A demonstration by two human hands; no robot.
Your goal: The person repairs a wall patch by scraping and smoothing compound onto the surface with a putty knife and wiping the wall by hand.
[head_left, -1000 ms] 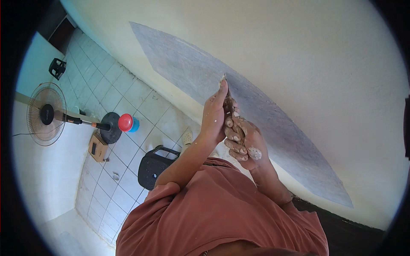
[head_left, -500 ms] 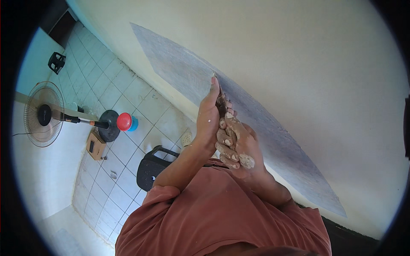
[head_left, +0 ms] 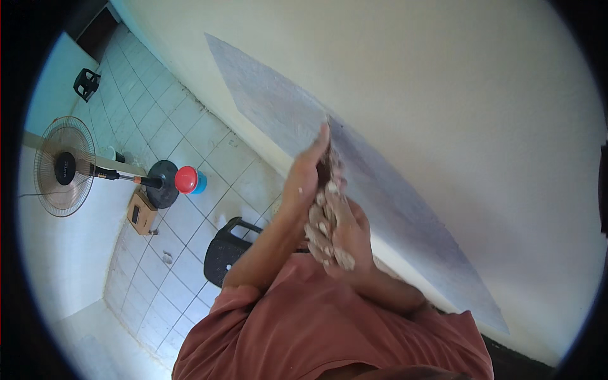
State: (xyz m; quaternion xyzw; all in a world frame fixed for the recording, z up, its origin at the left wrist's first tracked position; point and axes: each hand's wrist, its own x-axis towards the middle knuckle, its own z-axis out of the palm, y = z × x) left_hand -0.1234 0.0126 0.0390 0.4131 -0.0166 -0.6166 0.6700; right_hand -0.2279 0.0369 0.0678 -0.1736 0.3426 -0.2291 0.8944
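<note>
My left hand (head_left: 306, 177) is raised in front of the wall, thumb up along a thin, paste-smeared, dark thing whose kind I cannot make out. Just below and to its right is my right hand (head_left: 342, 234), caked with pale wet paste. Its fingers are curled and close against the left palm, and what they hold, if anything, is hidden. Behind both hands a long grey patch (head_left: 392, 183) spreads over the cream wall (head_left: 456, 95).
At my left, a black plastic stool (head_left: 221, 256) stands on the tiled floor (head_left: 183, 221). Farther off are a pedestal fan (head_left: 65, 168), a blue tub with a red lid (head_left: 187, 180), a cardboard box (head_left: 140, 213) and another black stool (head_left: 86, 84).
My right hand has shifted slightly left and downward, with its curled fingers still near the left palm. The left hand has tilted a little and blurs with motion.
</note>
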